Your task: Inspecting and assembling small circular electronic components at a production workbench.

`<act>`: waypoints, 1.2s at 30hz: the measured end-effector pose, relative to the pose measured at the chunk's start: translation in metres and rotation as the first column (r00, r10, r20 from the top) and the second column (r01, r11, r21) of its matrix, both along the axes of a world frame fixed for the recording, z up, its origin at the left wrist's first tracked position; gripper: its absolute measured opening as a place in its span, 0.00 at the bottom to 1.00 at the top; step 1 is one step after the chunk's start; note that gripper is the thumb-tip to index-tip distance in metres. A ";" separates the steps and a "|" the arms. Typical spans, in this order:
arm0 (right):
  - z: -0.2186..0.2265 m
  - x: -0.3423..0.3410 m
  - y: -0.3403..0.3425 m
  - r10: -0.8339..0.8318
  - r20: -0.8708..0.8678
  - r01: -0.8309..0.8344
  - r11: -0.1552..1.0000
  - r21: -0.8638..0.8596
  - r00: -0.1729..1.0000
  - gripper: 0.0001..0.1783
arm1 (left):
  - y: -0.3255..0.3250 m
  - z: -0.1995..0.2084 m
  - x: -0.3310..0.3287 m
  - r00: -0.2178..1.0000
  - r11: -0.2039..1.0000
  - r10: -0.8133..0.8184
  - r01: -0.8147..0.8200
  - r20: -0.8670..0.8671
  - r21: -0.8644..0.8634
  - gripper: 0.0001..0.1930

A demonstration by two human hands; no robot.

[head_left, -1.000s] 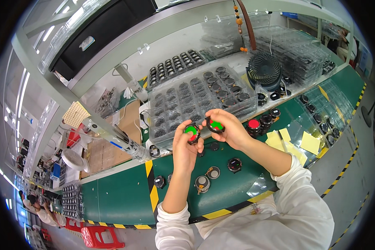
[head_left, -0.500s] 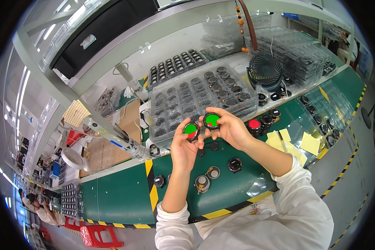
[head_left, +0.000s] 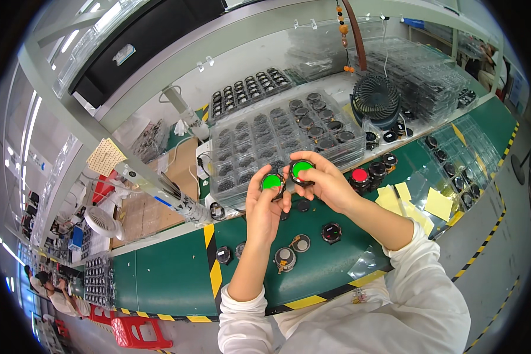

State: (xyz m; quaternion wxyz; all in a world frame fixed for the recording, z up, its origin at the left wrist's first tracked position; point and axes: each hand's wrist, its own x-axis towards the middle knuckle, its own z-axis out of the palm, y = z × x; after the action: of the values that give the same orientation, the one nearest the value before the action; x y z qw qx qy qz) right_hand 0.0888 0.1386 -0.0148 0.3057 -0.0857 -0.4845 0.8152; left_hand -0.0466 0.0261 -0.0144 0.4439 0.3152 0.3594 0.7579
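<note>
The left hand (head_left: pixel 264 203) is closed around a small round black part with a lit green face (head_left: pixel 271 182), thumb and fingers pinching its rim. The right hand (head_left: pixel 327 186) grips a second green-faced round part (head_left: pixel 301 169) the same way. The 2 parts sit just beside each other, raised above the green bench mat (head_left: pixel 171 277); whether their rims touch cannot be told, and fingers hide their backs.

Just to the right, a similar part with a red face (head_left: pixel 360 175) rests on the mat. Below the hands lie loose round pieces: 1 dark disc (head_left: pixel 331 232) and 1 silvery ring (head_left: pixel 285 258), their details too small to read. Behind the hands stands a clear compartment tray (head_left: pixel 277 141) filled with dark round parts, its near edge partly covered by the hands. A small black fan (head_left: pixel 376 97) stands further back. Yellow sticky notes (head_left: pixel 438 203) lie at right.
</note>
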 end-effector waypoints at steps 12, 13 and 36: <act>0.003 0.003 0.003 0.048 -0.048 -0.051 0.997 -0.057 0.998 0.22 | -0.002 0.004 0.000 0.995 0.999 -0.045 0.045 0.091 0.005 0.23; 0.003 0.002 0.003 0.048 -0.048 -0.051 0.997 -0.057 0.998 0.22 | -0.001 0.003 -0.001 0.997 0.999 -0.035 0.035 0.066 -0.004 0.24; 0.005 0.003 -0.002 0.030 -0.028 -0.030 1.000 -0.001 0.999 0.21 | -0.001 0.003 -0.003 0.999 1.000 -0.016 0.016 0.040 -0.010 0.23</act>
State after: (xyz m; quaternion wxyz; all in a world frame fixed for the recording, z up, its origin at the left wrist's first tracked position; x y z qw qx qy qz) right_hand 0.0913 0.1369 -0.0098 0.3000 -0.0672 -0.4809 0.8211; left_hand -0.0498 0.0250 -0.0116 0.4585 0.3007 0.3518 0.7587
